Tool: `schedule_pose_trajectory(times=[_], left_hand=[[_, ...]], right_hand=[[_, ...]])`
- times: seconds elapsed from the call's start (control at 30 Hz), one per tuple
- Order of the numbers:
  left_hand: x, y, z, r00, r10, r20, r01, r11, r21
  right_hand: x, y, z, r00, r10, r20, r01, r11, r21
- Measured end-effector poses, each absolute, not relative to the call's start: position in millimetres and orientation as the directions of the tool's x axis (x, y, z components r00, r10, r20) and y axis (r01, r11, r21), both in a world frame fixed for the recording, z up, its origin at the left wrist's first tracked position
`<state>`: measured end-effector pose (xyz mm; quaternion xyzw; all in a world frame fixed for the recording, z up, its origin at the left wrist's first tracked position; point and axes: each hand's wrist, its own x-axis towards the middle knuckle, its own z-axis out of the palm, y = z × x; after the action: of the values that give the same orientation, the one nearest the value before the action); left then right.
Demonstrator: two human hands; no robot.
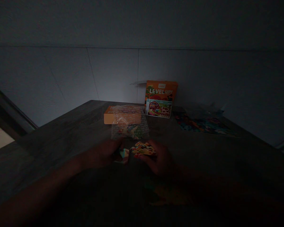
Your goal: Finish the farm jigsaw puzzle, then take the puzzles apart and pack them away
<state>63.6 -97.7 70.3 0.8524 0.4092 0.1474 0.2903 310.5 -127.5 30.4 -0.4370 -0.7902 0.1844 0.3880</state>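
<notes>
My left hand (110, 153) is closed on a puzzle piece (125, 154) with pale blue and cream colours. Close beside it, my right hand (161, 157) grips a bunch of colourful puzzle pieces (144, 148), mostly yellow, orange and red, between thumb and fingers. A small gap separates what the two hands hold. Just beyond them lies a clear plastic bag (130, 126) with more coloured pieces inside. On the table nearer me, right of the middle, are dim green and orange pieces (168, 194), hard to make out in the dark.
An orange "LEVEL UP!" box (161, 88) stands by the wall, a farm picture card (158, 108) leaning on its front. Partly under the bag is another orange box (109, 118). At right lie a dark colourful picture sheet (203, 124) and clear plastic (204, 110). The light is dim.
</notes>
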Motion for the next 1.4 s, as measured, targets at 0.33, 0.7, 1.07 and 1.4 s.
schedule_pose_trajectory(times=[0.33,0.7,1.07,1.4], left_hand=[[87.3,-119.4,64.5,0.790,0.593,0.155,0.334,-0.628,0.703],[90.6,-105.2,54.2,0.571,0.815,0.101,0.512,-0.449,0.732],[87.8,-102.3,56.9,0.613,0.789,0.047,0.482,-0.421,0.769],[86.7,-101.3,48.4,0.586,0.810,0.042,0.395,-0.330,0.857]], right_hand=[[303.7,-124.1,25.5,-0.423,0.806,0.413,0.540,0.590,-0.600],[332.8,-138.5,68.8,-0.574,0.816,0.073,0.779,0.571,-0.258],[346.8,-156.9,70.6,-0.764,0.645,-0.007,0.632,0.746,-0.211],[341.7,-150.0,62.4,-0.668,0.743,0.036,0.668,0.621,-0.409]])
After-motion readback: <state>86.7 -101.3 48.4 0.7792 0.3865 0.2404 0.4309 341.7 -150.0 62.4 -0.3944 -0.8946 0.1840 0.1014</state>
